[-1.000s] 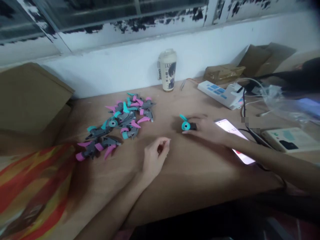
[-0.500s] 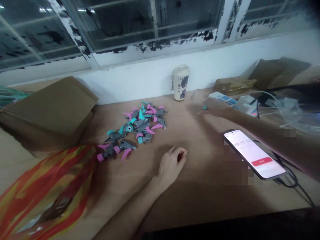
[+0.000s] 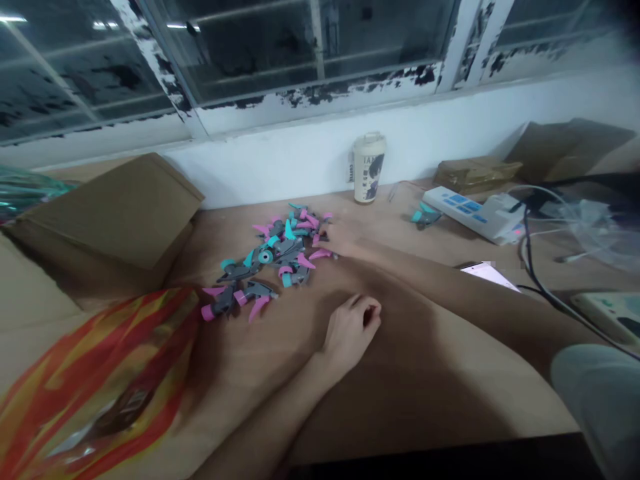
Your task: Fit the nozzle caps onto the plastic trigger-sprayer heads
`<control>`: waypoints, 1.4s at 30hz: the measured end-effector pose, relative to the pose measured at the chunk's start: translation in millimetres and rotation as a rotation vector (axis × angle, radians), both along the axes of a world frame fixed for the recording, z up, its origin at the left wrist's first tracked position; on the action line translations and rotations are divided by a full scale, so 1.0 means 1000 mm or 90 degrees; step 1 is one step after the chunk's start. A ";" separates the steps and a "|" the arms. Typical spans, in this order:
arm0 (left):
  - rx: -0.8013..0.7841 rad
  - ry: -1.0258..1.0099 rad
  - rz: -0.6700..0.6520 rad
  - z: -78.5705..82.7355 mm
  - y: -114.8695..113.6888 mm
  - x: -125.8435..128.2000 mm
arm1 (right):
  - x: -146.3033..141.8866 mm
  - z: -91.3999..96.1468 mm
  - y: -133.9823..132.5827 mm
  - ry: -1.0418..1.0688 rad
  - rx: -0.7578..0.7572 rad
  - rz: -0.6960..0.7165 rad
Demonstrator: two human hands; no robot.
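A pile of trigger spray heads [image 3: 287,250], grey with pink or teal parts, lies on the wooden table. My right hand [image 3: 343,239] is at the pile's right edge, its blurred fingertips over a grey spray head with a pink trigger [image 3: 323,254]. Whether they grip it I cannot tell. Nearer to me my left hand [image 3: 350,330] rests on the table, loosely curled with thumb and fingers together, and nothing shows in it. One grey and teal spray head [image 3: 425,215] lies apart, beside the white power strip [image 3: 463,210].
A lidded paper cup [image 3: 369,170] stands against the wall. To the left are an open cardboard box [image 3: 120,213] and a red and yellow plastic bag [image 3: 110,373]. My right forearm partly covers a phone [image 3: 490,273]. Cables and a small taped box [image 3: 475,173] lie at the right.
My right hand has moved left from the power strip to the pile. A teal and grey spray head now lies by the strip. My left hand keeps its place.
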State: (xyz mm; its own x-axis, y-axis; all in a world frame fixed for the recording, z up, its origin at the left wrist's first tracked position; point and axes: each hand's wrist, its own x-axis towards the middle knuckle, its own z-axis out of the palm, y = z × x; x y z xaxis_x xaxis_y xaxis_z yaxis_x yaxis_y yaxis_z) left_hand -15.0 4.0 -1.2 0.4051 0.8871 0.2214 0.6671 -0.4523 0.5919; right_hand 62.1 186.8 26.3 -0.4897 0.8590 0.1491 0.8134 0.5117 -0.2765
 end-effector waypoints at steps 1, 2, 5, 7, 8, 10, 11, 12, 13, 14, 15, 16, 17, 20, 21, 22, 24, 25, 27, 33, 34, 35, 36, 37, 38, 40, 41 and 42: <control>0.000 0.002 0.000 0.000 0.000 0.000 | -0.004 0.000 -0.001 -0.002 -0.002 -0.015; 0.000 0.004 0.001 0.000 0.000 0.000 | -0.007 0.000 -0.002 -0.005 -0.004 -0.030; 0.000 0.006 0.002 -0.001 -0.001 0.001 | -0.006 0.000 -0.007 -0.012 -0.021 -0.042; 0.001 0.005 0.005 -0.002 -0.001 0.001 | 0.000 0.000 -0.013 -0.007 -0.033 -0.029; 0.002 0.004 0.006 -0.002 -0.001 0.001 | 0.005 0.000 -0.016 -0.001 -0.037 -0.022; 0.002 0.001 0.004 -0.001 -0.002 0.001 | 0.019 -0.002 -0.022 0.015 -0.044 -0.012; 0.002 -0.003 0.000 -0.001 -0.002 0.001 | 0.028 -0.002 -0.026 0.023 -0.050 -0.010; 0.002 -0.006 -0.005 0.000 -0.003 0.001 | 0.037 -0.003 -0.031 0.031 -0.059 -0.008; 0.003 -0.011 -0.009 0.001 -0.003 0.000 | 0.047 -0.004 -0.036 0.040 -0.069 -0.007; 0.003 -0.015 -0.013 0.003 -0.003 0.000 | 0.057 -0.005 -0.043 0.051 -0.078 -0.007; 0.005 -0.023 -0.013 0.004 -0.003 -0.001 | 0.067 -0.005 -0.052 0.064 -0.084 -0.009; 0.009 -0.036 -0.008 0.006 -0.002 -0.002 | 0.076 -0.005 -0.063 0.080 -0.087 -0.014; 0.013 -0.055 0.004 0.008 -0.002 -0.003 | 0.086 -0.005 -0.075 0.096 -0.087 -0.018; 0.019 -0.141 0.072 0.014 0.002 -0.006 | 0.109 -0.005 -0.117 0.168 -0.084 -0.022; 0.009 -0.166 0.089 0.016 0.003 -0.006 | 0.115 -0.006 -0.131 0.221 -0.068 -0.024; -0.009 -0.188 0.097 0.016 0.004 -0.006 | 0.119 -0.007 -0.143 0.263 -0.043 -0.032; -0.069 -0.227 0.080 0.015 0.006 -0.005 | 0.123 -0.012 -0.161 0.337 0.001 -0.037; -0.105 -0.241 0.060 0.014 0.007 -0.005 | 0.123 -0.015 -0.167 0.368 0.004 -0.031; -0.172 -0.257 0.007 0.011 0.009 -0.004 | 0.120 -0.023 -0.172 0.426 -0.025 -0.006; -0.293 -0.276 -0.073 0.010 0.018 -0.008 | 0.111 -0.040 -0.171 0.510 -0.095 0.033; -0.310 -0.283 -0.079 0.012 0.020 -0.009 | 0.111 -0.041 -0.171 0.514 -0.099 0.037; -0.329 -0.288 -0.085 0.014 0.021 -0.009 | 0.110 -0.041 -0.172 0.516 -0.102 0.041; -0.345 -0.288 -0.088 0.016 0.022 -0.009 | 0.110 -0.042 -0.173 0.520 -0.101 0.044; -0.358 -0.287 -0.090 0.018 0.022 -0.009 | 0.110 -0.042 -0.173 0.523 -0.098 0.045; -0.366 -0.284 -0.089 0.019 0.022 -0.009 | 0.110 -0.042 -0.174 0.523 -0.092 0.045; -0.375 -0.281 -0.089 0.020 0.022 -0.008 | 0.110 -0.043 -0.175 0.513 -0.070 0.046; -0.375 -0.284 -0.091 0.020 0.021 -0.008 | 0.110 -0.043 -0.175 0.503 -0.058 0.047; -0.374 -0.286 -0.094 0.019 0.021 -0.007 | 0.110 -0.043 -0.176 0.494 -0.047 0.049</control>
